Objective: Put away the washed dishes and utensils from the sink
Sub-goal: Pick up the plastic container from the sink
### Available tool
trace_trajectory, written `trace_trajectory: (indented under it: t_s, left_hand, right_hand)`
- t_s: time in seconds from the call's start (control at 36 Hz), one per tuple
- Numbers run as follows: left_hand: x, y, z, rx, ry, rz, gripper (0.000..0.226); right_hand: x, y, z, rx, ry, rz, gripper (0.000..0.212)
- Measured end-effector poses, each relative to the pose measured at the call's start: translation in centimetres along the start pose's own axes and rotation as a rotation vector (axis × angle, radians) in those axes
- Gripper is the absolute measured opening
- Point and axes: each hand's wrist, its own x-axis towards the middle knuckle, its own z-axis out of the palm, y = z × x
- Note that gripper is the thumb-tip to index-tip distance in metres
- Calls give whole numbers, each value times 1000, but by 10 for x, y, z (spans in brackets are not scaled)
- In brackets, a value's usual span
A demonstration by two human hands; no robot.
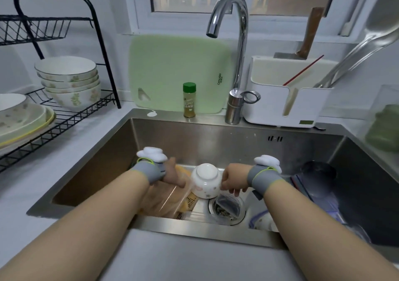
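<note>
A white bowl (206, 179) lies upside down in the middle of the steel sink (194, 138). My right hand (232, 181) is at the bowl's right rim, thumb and curled fingers pinching it, above a clear plastic container (228, 206) that lies over the drain. My left hand (172, 176) reaches down just left of the bowl onto a clear yellowish plastic item (170, 201); its fingers are hidden. A dark cup (318, 170) and a blue-rimmed piece (262, 220) lie at the sink's right side.
A black wire dish rack (71, 116) on the left counter holds stacked bowls (69, 82) and plates (21, 119). Behind the sink stand a faucet (239, 43), a green cutting board (179, 71), a spice bottle (189, 100) and a white utensil holder (289, 101) with ladle, chopsticks and cleaver.
</note>
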Motion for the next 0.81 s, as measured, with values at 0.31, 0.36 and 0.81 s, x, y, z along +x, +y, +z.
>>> trace_trajectory:
  t_s: [0.31, 0.36, 0.81]
  left_hand:
    - [15, 52, -17, -1024, 7, 192, 76]
    - [14, 68, -13, -1182, -106, 213, 60]
    - [23, 105, -7, -1901, -521, 176, 48]
  right_hand:
    - [-41, 59, -25, -84, 188, 69, 30]
    - [-46, 78, -30, -85, 237, 107, 29]
    - [-26, 121, -33, -207, 219, 241, 35]
